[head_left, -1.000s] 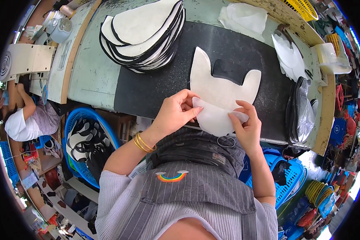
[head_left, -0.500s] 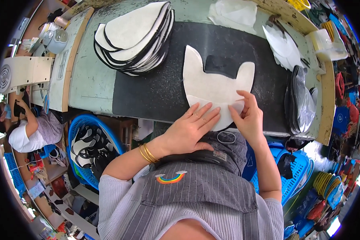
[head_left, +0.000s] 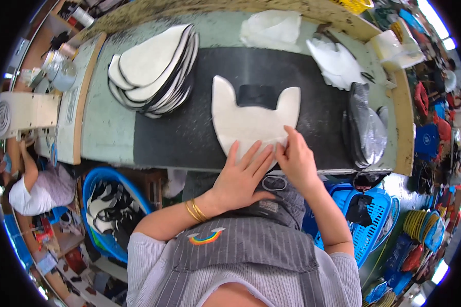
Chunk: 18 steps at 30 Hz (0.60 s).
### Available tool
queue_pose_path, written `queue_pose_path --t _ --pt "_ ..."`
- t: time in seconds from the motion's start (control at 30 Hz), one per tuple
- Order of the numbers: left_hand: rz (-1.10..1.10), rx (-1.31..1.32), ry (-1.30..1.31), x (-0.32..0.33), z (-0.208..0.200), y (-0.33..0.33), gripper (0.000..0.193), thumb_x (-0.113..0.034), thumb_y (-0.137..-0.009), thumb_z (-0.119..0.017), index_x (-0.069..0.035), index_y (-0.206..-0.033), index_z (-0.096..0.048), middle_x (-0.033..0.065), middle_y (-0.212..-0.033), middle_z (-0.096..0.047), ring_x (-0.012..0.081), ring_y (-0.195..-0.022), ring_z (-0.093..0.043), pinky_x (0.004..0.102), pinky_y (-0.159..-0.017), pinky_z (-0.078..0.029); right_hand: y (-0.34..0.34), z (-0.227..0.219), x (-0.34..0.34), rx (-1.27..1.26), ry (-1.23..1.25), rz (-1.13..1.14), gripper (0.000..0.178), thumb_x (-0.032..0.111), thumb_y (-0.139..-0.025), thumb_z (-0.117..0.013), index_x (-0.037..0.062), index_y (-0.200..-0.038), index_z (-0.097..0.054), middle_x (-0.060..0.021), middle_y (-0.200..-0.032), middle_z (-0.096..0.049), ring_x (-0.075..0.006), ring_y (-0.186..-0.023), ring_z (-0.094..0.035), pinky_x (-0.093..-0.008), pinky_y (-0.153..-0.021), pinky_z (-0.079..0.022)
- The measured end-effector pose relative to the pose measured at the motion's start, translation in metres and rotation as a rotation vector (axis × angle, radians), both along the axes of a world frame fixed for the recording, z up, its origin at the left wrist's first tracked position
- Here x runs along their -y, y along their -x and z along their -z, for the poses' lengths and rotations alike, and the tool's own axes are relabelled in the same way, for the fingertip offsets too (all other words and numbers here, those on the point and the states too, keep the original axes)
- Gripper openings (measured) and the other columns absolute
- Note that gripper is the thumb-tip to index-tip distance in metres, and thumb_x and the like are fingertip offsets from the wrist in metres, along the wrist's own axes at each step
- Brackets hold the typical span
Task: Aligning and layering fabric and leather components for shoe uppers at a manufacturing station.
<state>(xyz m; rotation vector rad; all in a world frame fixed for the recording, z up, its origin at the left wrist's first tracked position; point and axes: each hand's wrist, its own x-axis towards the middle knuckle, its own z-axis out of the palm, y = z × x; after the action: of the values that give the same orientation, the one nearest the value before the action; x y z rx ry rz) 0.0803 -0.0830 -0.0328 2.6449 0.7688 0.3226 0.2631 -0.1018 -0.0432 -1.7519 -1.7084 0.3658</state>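
Since a second ago, our translucent patch (head_left: 245,147) has come down from between both hands onto the white piece (head_left: 253,123); our left hand (head_left: 241,183) has gone from pinching to flat, and our right hand (head_left: 299,163) has moved in beside it.

Largest first: bench (head_left: 107,123), with the black mat (head_left: 174,138) on it. White piece lies flat on the mat, two prongs pointing away, rounded end at our near edge. Patch sits over that end, mostly under our left fingers; its outline is faint.

To do this well, we'd anchor with the left, smooth outward from the middle, and check the curved edges match before pressing hard. Drag sideways and it probably creases or creeps.

Fingers: left ones spread wide, palm down, tips across the patch's width. Right thumb and index close together at its right end, just beside the left fingers; can't tell if they're gripping film or just touching.
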Motion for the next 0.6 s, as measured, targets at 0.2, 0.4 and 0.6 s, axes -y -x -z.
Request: queue_pose_path --t 0.2,0.4,0.6 --pt "0.015 0.004 -0.081 -0.013 -0.024 -0.004 0.074 -0.056 -0.073 -0.063 -0.001 -0.120 -0.053 0.0121 -0.131 -0.048 0.0326 -0.123 -0.042 0.0577 -0.101 -0.027 -0.083 -0.066 -0.019 0.181 -0.201 0.253 0.017 0.005 -0.081 -0.063 0.0038 -0.096 -0.057 -0.0126 -0.075 -0.057 -0.0275 -0.059 -0.058 -0.0361 -0.052 -0.047" --pt "0.089 0.320 -0.138 -0.105 -0.031 -0.082 0.034 -0.029 -0.079 -0.069 0.001 -0.096 -0.062 0.0143 -0.105 -0.061 0.0310 -0.099 -0.057 0.0396 -0.087 -0.045 -0.184 -0.026 -0.136 0.610 -0.190 -0.080 0.022 0.009 -0.079 -0.060 0.0008 -0.100 -0.062 -0.0157 -0.093 -0.064 -0.0364 -0.088 -0.060 -0.0401 -0.081 -0.049" --pt "0.124 0.279 0.029 -0.135 -0.037 -0.123 0.030 -0.023 -0.080 -0.067 0.001 -0.098 -0.062 0.0139 -0.108 -0.061 0.0283 -0.101 -0.058 0.0377 -0.086 -0.046 -0.206 -0.049 -0.153 0.265 0.281 -0.168 0.024 0.010 -0.082 -0.058 -0.0025 -0.102 -0.064 -0.0199 -0.092 -0.066 -0.0305 -0.088 -0.064 -0.0348 -0.080 -0.049"
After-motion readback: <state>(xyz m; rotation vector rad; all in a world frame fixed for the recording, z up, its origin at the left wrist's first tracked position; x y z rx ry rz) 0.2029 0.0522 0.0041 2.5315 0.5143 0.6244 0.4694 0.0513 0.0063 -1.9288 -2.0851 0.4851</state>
